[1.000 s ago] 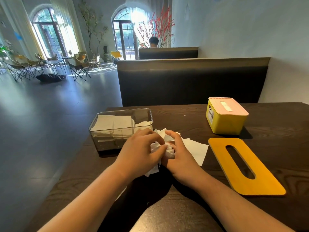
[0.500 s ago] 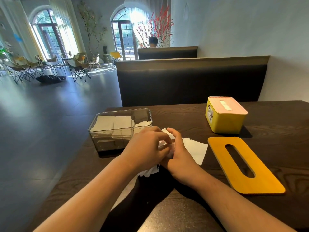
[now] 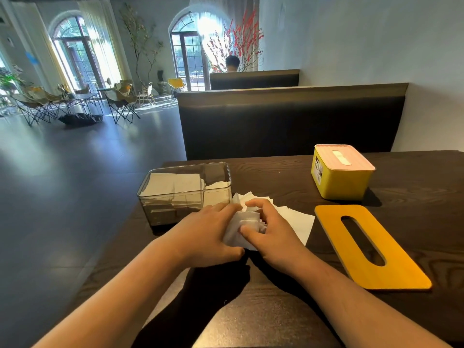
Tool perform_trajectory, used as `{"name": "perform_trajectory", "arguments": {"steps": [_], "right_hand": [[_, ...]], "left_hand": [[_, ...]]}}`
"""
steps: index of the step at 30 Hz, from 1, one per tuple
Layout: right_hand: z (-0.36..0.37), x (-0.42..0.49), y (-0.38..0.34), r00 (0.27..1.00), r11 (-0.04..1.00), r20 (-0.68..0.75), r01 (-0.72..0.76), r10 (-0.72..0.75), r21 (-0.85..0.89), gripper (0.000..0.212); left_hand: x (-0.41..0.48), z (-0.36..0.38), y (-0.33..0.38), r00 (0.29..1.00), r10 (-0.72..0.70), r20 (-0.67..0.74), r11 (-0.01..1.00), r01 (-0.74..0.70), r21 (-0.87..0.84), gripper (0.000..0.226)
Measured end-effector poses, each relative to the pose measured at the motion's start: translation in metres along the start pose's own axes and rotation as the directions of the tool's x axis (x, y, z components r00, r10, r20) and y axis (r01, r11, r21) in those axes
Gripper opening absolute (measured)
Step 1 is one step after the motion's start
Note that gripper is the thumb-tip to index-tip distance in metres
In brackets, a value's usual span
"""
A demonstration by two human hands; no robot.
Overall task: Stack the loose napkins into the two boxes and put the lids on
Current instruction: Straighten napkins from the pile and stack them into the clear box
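Note:
A clear box (image 3: 216,194) stands lidless at the table's left, with white napkins stacked inside. Just right of it lies a pile of loose white napkins (image 3: 296,221). My left hand (image 3: 208,234) and my right hand (image 3: 271,229) press together on a bunch of those napkins (image 3: 247,221), gripping it from both sides above the table. A yellow box (image 3: 344,182) with a pink slotted lid on it stands at the back right. A flat yellow lid (image 3: 391,267) with a long slot lies on the table to the right of my hands.
The dark wooden table (image 3: 276,310) ends at its left edge beside the clear box, with open floor beyond. A dark booth backrest (image 3: 288,121) runs along the far side. A person sits in the booth behind it.
My hands have shifted the bunch of napkins slightly up and away from me; more of the white bundle now shows between my fingers. The boxes and the lid have not moved.

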State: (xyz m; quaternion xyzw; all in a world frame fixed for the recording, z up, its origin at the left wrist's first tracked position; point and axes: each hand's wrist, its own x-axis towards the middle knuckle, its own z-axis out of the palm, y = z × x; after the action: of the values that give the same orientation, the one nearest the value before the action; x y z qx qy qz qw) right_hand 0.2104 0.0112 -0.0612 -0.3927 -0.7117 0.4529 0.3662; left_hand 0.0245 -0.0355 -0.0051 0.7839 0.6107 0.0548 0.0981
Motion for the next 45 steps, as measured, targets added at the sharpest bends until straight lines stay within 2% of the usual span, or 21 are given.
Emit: {"name": "perform_trajectory", "arguments": {"steps": [2, 5, 8, 14, 19, 23, 26, 29, 31, 33, 35, 38, 42, 45], "right_hand": [[-0.001, 0.002, 0.002, 0.999, 1.000, -0.029, 0.027, -0.027, 0.013, 0.031], [-0.002, 0.005, 0.004, 0.995, 0.999, -0.094, 0.047, -0.044, 0.023, 0.016], [-0.003, 0.007, 0.005, 0.988, 0.995, -0.144, 0.071, -0.060, 0.068, 0.004], [-0.005, 0.010, 0.005, 0.945, 0.982, -0.267, 0.184, -0.191, -0.051, 0.008], [-0.007, 0.007, 0.001, 0.910, 0.977, -0.374, 0.209, -0.181, 0.036, 0.005], [-0.012, 0.005, -0.005, 0.816, 0.961, -0.533, 0.277, -0.223, 0.021, 0.008], [-0.014, 0.002, -0.013, 0.767, 0.939, -0.599, 0.337, -0.230, 0.072, 0.019], [-0.017, 0.002, -0.017, 0.796, 0.928, -0.564, 0.349, -0.220, 0.130, 0.019], [-0.018, 0.002, -0.015, 0.885, 0.924, -0.428, 0.304, -0.184, 0.231, 0.008], [-0.018, 0.001, -0.013, 0.964, 0.931, -0.235, 0.194, -0.123, 0.310, 0.004], [-0.016, 0.001, -0.008, 0.988, 0.961, -0.122, 0.122, -0.093, 0.249, 0.005], [-0.007, 0.002, -0.002, 0.990, 0.993, -0.126, 0.071, -0.059, 0.095, 0.007], [-0.005, 0.006, 0.005, 0.976, 0.998, -0.211, 0.058, -0.051, 0.026, 0.008], [-0.004, 0.010, 0.011, 0.965, 0.998, -0.260, 0.047, -0.036, 0.039, 0.010]], "left_hand": [[0.002, 0.002, -0.002, 0.999, -0.011, -0.031, 0.999, 0.010, -0.032, 0.074], [0.008, 0.004, -0.007, 0.996, -0.066, -0.057, 0.978, 0.053, -0.201, 0.048], [0.012, 0.003, -0.011, 0.995, -0.095, -0.015, 0.944, 0.085, -0.317, 0.041], [0.018, 0.009, -0.017, 0.990, -0.133, -0.049, 0.915, 0.104, -0.390, 0.037], [0.019, 0.017, -0.018, 0.983, -0.163, -0.086, 0.880, 0.105, -0.464, 0.032], [0.018, 0.020, -0.018, 0.979, -0.176, -0.105, 0.858, 0.100, -0.503, 0.042], [0.019, 0.022, -0.018, 0.978, -0.170, -0.124, 0.864, 0.088, -0.495, 0.046], [0.022, 0.024, -0.018, 0.970, -0.188, -0.153, 0.852, 0.084, -0.516, 0.056], [0.024, 0.025, -0.017, 0.965, -0.197, -0.171, 0.840, 0.075, -0.538, 0.056], [0.028, 0.026, -0.016, 0.959, -0.217, -0.184, 0.837, 0.086, -0.540, 0.051], [0.029, 0.026, -0.016, 0.954, -0.241, -0.181, 0.838, 0.110, -0.535, 0.046], [0.029, 0.026, -0.020, 0.957, -0.244, -0.160, 0.813, 0.112, -0.572, 0.042], [0.025, 0.023, -0.022, 0.952, -0.275, -0.137, 0.781, 0.138, -0.609, 0.036], [0.017, 0.020, -0.016, 0.951, -0.278, -0.136, 0.745, 0.125, -0.655, 0.060]]}}
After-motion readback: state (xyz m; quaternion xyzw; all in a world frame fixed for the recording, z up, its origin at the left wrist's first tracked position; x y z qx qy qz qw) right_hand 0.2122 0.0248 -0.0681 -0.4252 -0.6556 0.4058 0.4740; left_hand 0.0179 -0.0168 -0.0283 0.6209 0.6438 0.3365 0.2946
